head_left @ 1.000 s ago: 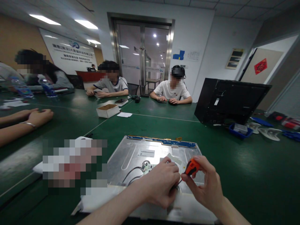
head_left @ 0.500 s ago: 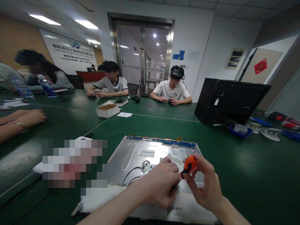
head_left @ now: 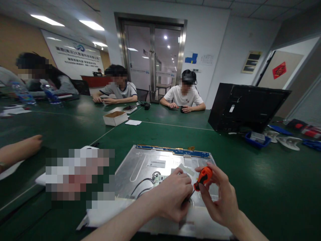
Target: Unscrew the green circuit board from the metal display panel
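Observation:
A silver metal panel (head_left: 150, 164) lies flat on the green table (head_left: 263, 187) in front of me, with a blue circuit strip (head_left: 173, 151) along its far edge and black wires (head_left: 140, 187) running to a small white board. My right hand (head_left: 220, 199) is closed round the orange handle of a small screwdriver (head_left: 203, 177), whose tip points down at the panel. My left hand (head_left: 173, 197) is curled, fingers pinched at the screwdriver's shaft close to the panel; what it pinches is hidden.
A black monitor shell (head_left: 245, 108) stands at the right with a blue tray (head_left: 257, 139) and loose parts beside it. A cardboard box (head_left: 115, 118) sits further back. Three people sit at the far side; another person's hand (head_left: 25, 145) rests at the left.
My right hand has turned the orange handle slightly. The other person's hand at the left has drawn back toward the left edge.

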A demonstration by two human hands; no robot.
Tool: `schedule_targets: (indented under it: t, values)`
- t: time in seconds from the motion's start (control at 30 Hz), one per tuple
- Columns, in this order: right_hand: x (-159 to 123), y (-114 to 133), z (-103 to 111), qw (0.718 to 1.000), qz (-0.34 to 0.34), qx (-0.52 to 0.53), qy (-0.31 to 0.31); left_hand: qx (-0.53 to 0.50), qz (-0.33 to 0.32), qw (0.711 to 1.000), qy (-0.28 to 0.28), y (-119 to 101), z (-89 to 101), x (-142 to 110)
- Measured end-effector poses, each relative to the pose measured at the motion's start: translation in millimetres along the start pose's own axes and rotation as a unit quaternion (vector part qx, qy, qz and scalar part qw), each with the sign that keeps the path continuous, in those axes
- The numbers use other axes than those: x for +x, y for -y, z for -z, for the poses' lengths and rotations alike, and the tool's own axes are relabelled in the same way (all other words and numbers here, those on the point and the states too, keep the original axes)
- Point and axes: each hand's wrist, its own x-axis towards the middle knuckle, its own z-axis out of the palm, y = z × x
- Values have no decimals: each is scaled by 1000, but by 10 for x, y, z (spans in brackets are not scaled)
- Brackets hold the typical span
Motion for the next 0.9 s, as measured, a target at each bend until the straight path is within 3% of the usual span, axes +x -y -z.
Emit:
schedule_targets:
  t: [0.2,0.4,0.9]
  values:
    - [10,-30,-32,999,2,12,-34,-23,-1,1000,1,5,-14,-5]
    - [88,26,-3,1000,7,-19,-3,-13,-2,1000,2,12,-9,3]
    - [-22,-13,0,1000,-3,-1,-10,9,-14,1000,-7,35,-9,9]
